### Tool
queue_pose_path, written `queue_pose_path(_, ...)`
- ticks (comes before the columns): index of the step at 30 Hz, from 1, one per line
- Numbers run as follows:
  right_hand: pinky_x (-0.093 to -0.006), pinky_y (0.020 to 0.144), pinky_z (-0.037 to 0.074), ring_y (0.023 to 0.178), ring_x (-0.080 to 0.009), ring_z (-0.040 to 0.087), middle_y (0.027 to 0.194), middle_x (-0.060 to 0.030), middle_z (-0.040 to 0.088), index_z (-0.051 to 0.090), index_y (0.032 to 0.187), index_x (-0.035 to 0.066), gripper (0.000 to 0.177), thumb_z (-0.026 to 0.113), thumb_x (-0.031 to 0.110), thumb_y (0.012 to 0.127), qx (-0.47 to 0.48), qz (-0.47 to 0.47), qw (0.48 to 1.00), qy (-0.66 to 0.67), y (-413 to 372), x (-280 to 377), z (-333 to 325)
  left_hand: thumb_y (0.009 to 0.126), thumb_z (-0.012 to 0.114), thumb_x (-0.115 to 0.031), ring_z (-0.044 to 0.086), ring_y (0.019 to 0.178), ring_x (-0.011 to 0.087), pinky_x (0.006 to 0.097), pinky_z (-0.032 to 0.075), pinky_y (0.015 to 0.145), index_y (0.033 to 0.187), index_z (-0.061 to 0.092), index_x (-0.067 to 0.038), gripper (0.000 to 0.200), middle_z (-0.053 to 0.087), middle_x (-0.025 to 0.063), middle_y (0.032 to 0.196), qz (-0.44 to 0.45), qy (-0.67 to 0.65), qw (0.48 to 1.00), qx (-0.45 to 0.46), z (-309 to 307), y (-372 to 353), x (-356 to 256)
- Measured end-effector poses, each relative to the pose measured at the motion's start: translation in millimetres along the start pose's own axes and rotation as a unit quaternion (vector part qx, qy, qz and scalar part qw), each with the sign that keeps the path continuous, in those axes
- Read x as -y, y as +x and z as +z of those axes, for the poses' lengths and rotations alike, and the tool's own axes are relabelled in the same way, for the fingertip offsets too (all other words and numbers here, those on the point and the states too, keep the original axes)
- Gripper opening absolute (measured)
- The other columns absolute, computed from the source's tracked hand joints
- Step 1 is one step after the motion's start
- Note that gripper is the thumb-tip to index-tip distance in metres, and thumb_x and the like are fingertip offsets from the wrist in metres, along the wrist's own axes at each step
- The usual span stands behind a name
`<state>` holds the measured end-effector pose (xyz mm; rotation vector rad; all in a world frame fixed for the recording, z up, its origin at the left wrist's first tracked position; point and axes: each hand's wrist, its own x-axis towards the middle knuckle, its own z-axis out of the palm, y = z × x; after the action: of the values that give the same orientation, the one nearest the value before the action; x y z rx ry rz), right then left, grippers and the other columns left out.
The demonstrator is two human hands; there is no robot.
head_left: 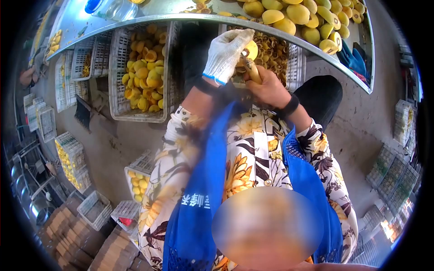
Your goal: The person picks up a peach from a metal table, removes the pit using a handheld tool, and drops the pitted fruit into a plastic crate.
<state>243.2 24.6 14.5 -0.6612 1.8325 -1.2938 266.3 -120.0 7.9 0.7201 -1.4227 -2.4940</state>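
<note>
My left hand (pixel 224 53), in a white knitted glove with a blue cuff edge, is closed around a yellow peach half (pixel 251 49). My bare right hand (pixel 270 86) grips a pitting tool with a wooden handle (pixel 253 72). The tool's metal tip meets the peach half, and its exact shape is hard to make out. Both hands are just short of the metal table's edge, over a crate of brown pits and scraps (pixel 272 50). On the table ahead to the right lies a heap of yellow peaches (pixel 298 14), several cut in half.
The metal table (pixel 181 18) spans the front. Left of my hands stands a crate (pixel 115 86) full of peach halves. A blue glove (pixel 352 58) lies at the table's right end, and a clear bottle (pixel 115 9) at its left. Stacked crates (pixel 74 162) line the left floor.
</note>
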Motion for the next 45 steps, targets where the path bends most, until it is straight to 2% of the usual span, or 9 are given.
queue_pose_path(8, -0.0229, 0.035, 0.03, 0.04, -0.0066, 0.035, 0.061, -0.0009, 0.043, 0.043, 0.094, 0.007, 0.015, 0.05, 0.005, 0.081, 0.065, 0.251, 0.933, 0.247, -14, 20, 8, 0.085, 0.064, -0.021, 0.057, 0.062, 0.0084, 0.0199, 0.046, 0.055, 0.096, 0.063, 0.0, 0.024, 0.062, 0.0049, 0.078, 0.033, -0.02, 0.996, -0.079, -2, -10, 19)
queue_pose_path(17, -0.0244, 0.036, 0.034, 0.04, -0.0091, 0.038, 0.061, -0.001, 0.045, 0.043, 0.098, 0.006, 0.017, 0.05, 0.007, 0.082, 0.046, 0.222, 0.91, 0.348, -2, 4, 16, 0.092, 0.053, -0.027, 0.061, 0.08, 0.0194, 0.0298, 0.054, 0.067, 0.113, 0.051, -0.005, 0.031, 0.059, 0.0108, 0.098, 0.014, -0.18, 0.983, -0.024, -13, -6, 43)
queue_pose_path(21, -0.025, 0.037, 0.038, 0.04, -0.0116, 0.045, 0.061, -0.0021, 0.051, 0.044, 0.099, 0.003, 0.02, 0.051, 0.009, 0.082, -0.062, 0.065, 0.996, 0.023, 6, -25, 28, 0.093, 0.049, -0.036, 0.061, 0.075, 0.0194, 0.03, 0.054, 0.062, 0.106, 0.052, -0.005, 0.034, 0.059, 0.0099, 0.091, 0.046, -0.132, 0.99, -0.018, -18, 2, 46)
queue_pose_path(25, -0.0264, 0.038, 0.041, 0.041, -0.0129, 0.049, 0.06, -0.0049, 0.053, 0.045, 0.096, -0.001, 0.02, 0.051, 0.01, 0.08, -0.074, 0.04, 0.996, 0.01, 8, -27, 26, 0.092, 0.047, -0.044, 0.062, 0.072, 0.0214, 0.0307, 0.054, 0.06, 0.1, 0.053, -0.004, 0.041, 0.059, 0.0106, 0.089, -0.064, -0.162, 0.983, -0.051, -11, -7, 28)
queue_pose_path(31, -0.0304, 0.041, 0.043, 0.045, -0.0167, 0.054, 0.059, -0.0097, 0.055, 0.046, 0.093, -0.002, 0.021, 0.053, 0.011, 0.078, -0.083, 0.069, 0.992, -0.06, 9, -21, 25, 0.09, 0.047, -0.048, 0.06, 0.069, 0.0237, 0.0349, 0.053, 0.059, 0.096, 0.054, -0.004, 0.045, 0.06, 0.0113, 0.084, -0.078, -0.14, 0.983, -0.095, -7, -5, 33)
queue_pose_path(36, -0.0409, 0.056, 0.048, 0.059, -0.0281, 0.06, 0.063, -0.018, 0.056, 0.047, 0.101, -0.001, 0.031, 0.06, 0.016, 0.078, -0.207, -0.057, 0.901, -0.376, 7, -17, 21, 0.09, 0.042, -0.054, 0.057, 0.066, 0.0267, 0.0359, 0.05, 0.062, 0.098, 0.05, -0.003, 0.051, 0.057, 0.0138, 0.081, -0.17, -0.326, 0.924, -0.105, -36, 12, 37)
queue_pose_path(39, -0.0349, 0.048, 0.046, 0.051, -0.0216, 0.057, 0.064, -0.0131, 0.058, 0.049, 0.104, 0.002, 0.031, 0.061, 0.019, 0.081, -0.264, -0.098, 0.931, -0.231, 18, -34, 1, 0.091, 0.036, -0.057, 0.06, 0.075, 0.0263, 0.0356, 0.051, 0.064, 0.104, 0.051, -0.002, 0.058, 0.058, 0.0164, 0.089, -0.151, -0.16, 0.975, -0.038, -49, 5, 26)
queue_pose_path(40, -0.0254, 0.042, 0.041, 0.044, -0.0117, 0.05, 0.066, -0.0058, 0.058, 0.051, 0.109, 0.005, 0.033, 0.062, 0.025, 0.084, -0.206, -0.007, 0.976, -0.062, 22, -41, -9, 0.089, 0.032, -0.061, 0.061, 0.077, 0.0253, 0.0343, 0.052, 0.065, 0.106, 0.052, -0.002, 0.064, 0.06, 0.0154, 0.091, -0.141, -0.119, 0.983, -0.025, -47, 1, 25)
queue_pose_path(45, -0.0176, 0.039, 0.034, 0.042, -0.0039, 0.042, 0.071, -0.0007, 0.056, 0.047, 0.119, 0.003, 0.045, 0.066, 0.026, 0.085, -0.106, -0.075, 0.988, 0.079, 26, -31, -23, 0.084, 0.02, -0.072, 0.062, 0.086, 0.0209, 0.0314, 0.053, 0.073, 0.118, 0.052, 0.0, 0.087, 0.062, 0.0142, 0.102, -0.027, 0.14, 0.988, 0.058, -27, -14, 8)
